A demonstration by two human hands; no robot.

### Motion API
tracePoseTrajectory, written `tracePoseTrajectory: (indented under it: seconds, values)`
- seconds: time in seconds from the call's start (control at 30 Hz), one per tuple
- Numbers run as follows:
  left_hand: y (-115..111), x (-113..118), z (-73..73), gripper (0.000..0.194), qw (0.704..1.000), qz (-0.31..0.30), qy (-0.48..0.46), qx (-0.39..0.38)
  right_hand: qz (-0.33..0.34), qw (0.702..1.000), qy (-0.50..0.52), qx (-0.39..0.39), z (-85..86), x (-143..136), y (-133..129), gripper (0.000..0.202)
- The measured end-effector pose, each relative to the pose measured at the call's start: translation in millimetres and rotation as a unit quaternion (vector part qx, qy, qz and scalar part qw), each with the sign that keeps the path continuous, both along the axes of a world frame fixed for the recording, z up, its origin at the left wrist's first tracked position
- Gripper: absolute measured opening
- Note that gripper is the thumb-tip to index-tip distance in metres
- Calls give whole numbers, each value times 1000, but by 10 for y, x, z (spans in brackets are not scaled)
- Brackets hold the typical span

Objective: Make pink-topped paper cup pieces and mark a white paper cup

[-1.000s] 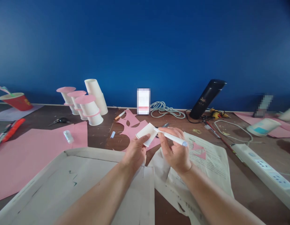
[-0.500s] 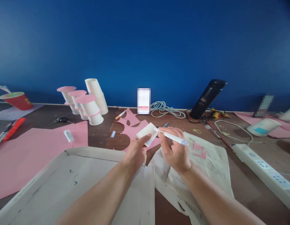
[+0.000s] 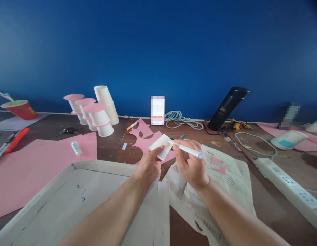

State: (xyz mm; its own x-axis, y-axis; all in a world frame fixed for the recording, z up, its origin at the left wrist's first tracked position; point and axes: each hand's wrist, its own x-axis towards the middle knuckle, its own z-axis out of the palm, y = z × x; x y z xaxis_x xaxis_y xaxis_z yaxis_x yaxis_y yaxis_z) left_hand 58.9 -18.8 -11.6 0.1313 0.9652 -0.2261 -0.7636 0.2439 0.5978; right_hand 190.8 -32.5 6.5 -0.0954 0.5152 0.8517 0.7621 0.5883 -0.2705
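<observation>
A white paper cup [image 3: 163, 143] is tilted on its side in my left hand [image 3: 150, 164], with the thumb pressed on its wall. My right hand [image 3: 191, 164] grips a white marker [image 3: 189, 150], whose tip meets the cup near its upper right edge. Behind and below the cup lies cut pink paper [image 3: 145, 140] with curved cut-outs. On the left stand stacked white cups with pink discs [image 3: 99, 116] between and on top of them. Taller nested white cups [image 3: 106, 104] stand just behind these.
A white box lid [image 3: 102, 167] lies under my left forearm, printed sheets [image 3: 232, 177] under the right. Around them are pink paper [image 3: 45, 164], a phone [image 3: 157, 111], a black flask [image 3: 226, 109], a power strip [image 3: 289, 181] and a red cup [image 3: 20, 110].
The whole view has shifted very slightly. Both hands, the cup and the marker keep nearly the same pose.
</observation>
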Motion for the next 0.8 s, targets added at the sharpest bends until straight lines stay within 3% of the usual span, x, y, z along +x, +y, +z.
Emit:
tracePoseTrajectory:
  seconds: [0.8]
  values:
    - [10, -11, 67, 20, 997, 19, -29, -68, -3, 1000, -1, 1, -6, -1, 3, 15]
